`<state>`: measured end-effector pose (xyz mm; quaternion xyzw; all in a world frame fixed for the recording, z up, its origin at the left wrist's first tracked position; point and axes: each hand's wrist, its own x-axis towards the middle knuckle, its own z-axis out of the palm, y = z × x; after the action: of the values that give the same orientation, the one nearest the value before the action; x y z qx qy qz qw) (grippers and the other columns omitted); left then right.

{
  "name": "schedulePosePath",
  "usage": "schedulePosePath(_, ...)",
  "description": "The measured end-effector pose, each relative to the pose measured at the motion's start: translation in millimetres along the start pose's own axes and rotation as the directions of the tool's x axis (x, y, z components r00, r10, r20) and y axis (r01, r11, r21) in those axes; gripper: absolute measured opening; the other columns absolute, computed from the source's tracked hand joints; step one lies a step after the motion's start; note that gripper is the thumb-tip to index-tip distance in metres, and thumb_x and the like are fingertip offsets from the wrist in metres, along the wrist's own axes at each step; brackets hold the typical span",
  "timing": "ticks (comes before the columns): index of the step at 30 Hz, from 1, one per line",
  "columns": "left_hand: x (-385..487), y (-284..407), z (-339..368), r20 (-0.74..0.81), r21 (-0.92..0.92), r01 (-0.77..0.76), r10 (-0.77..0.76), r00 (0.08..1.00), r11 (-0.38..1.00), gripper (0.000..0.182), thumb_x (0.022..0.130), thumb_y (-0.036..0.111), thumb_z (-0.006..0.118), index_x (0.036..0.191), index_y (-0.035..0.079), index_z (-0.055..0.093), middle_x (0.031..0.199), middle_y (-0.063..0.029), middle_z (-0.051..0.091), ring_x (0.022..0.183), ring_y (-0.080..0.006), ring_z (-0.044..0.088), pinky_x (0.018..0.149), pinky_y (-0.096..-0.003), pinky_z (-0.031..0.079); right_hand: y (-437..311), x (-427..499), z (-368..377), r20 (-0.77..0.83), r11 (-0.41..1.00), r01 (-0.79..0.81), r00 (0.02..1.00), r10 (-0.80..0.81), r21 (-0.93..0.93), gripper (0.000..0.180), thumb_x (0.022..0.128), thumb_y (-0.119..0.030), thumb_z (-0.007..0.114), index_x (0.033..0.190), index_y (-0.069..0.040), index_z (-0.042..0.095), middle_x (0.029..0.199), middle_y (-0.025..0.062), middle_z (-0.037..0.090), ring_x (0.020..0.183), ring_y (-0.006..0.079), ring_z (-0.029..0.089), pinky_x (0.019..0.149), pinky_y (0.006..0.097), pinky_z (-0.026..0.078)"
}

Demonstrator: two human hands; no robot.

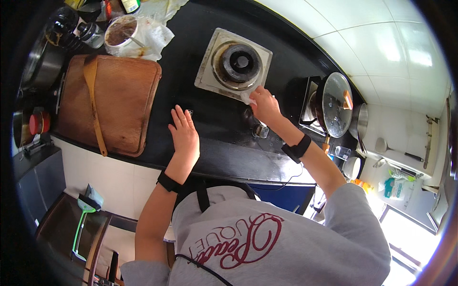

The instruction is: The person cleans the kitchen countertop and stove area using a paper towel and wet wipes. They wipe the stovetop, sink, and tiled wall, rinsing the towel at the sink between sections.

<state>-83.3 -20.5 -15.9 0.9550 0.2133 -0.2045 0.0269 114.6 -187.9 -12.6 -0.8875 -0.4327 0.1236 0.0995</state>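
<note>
My right hand (264,105) grips a crumpled white tissue or cloth (247,99) at the near right corner of a gas burner's metal plate (207,77). The plate looks stained, and a dark round burner head (241,62) sits in its middle. My left hand (185,134) rests on the black countertop (218,125) with its fingers apart and nothing in it. The stove's control knob (260,131) is just below my right hand.
A wooden cutting board (121,103) with a wooden spatula (93,103) across it lies at the left. Beyond it stand a plastic-wrapped tub (121,31) and bottles (91,35). At the right a pan with a glass lid (336,107) sits on a second burner (309,103), beside a metal bowl (361,121).
</note>
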Motion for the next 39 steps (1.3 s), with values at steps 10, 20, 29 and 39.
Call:
schedulePosePath(10, -0.5, -3.7, 4.7, -0.035, 0.008, -0.009, 0.009, 0.999, 1.000, 0.067, 0.080, 0.015, 0.057, 0.137, -0.002, 0.026, 0.143, -0.0266, 0.014, 0.132, -0.0373, 0.021, 0.092, -0.0453, 0.041, -107.1, 117.7, 19.2, -0.055, 0.928, 0.181, 0.984, -0.172, 0.327, 0.018, 0.072, -0.009, 0.060, 0.090, -0.008, 0.058, 0.089, 0.0116, 0.056, 0.083, 0.0317, 0.057, 0.071, 0.0388, 0.048)
schedulePosePath(20, -2.8, -6.1, 4.6, -0.036, -0.017, -0.010, 0.010, 0.999, 1.000, 0.066, 0.080, 0.018, 0.057, 0.137, 0.001, 0.028, 0.143, -0.0258, 0.015, 0.132, -0.0374, 0.021, 0.094, -0.0453, 0.039, -81.7, 137.5, -9.8, 0.025, 0.958, 0.263, 0.963, -0.268, 0.118, 0.028, 0.077, -0.012, 0.057, 0.105, -0.011, 0.060, 0.108, 0.0114, 0.052, 0.097, 0.0301, 0.055, 0.078, 0.0383, 0.047)
schedulePosePath(29, -0.2, -2.7, 6.8, -0.060, 0.052, 0.025, -0.022, 0.998, 0.998, 0.059, 0.084, 0.019, 0.050, 0.137, 0.002, 0.030, 0.143, -0.0244, 0.018, 0.132, -0.0355, 0.023, 0.095, -0.0447, 0.038, -102.9, 133.2, 8.4, 0.310, 0.673, 0.730, 0.671, -0.674, -0.116, 0.022, 0.075, -0.011, 0.056, 0.097, -0.005, 0.054, 0.094, 0.0130, 0.049, 0.077, 0.0265, 0.061, 0.062, 0.0344, 0.051)
schedulePosePath(39, -0.7, -2.3, 2.8, -0.057, 0.046, 0.032, -0.029, 0.998, 0.998, 0.062, 0.081, 0.014, 0.054, 0.136, 0.001, 0.029, 0.143, -0.0242, 0.017, 0.132, -0.0360, 0.023, 0.095, -0.0438, 0.039, -25.4, 296.9, -8.8, -0.042, 0.902, 0.109, 0.989, -0.139, -0.419, 0.020, 0.079, -0.012, 0.055, 0.098, -0.005, 0.054, 0.097, 0.0158, 0.055, 0.081, 0.0317, 0.063, 0.067, 0.0375, 0.053)
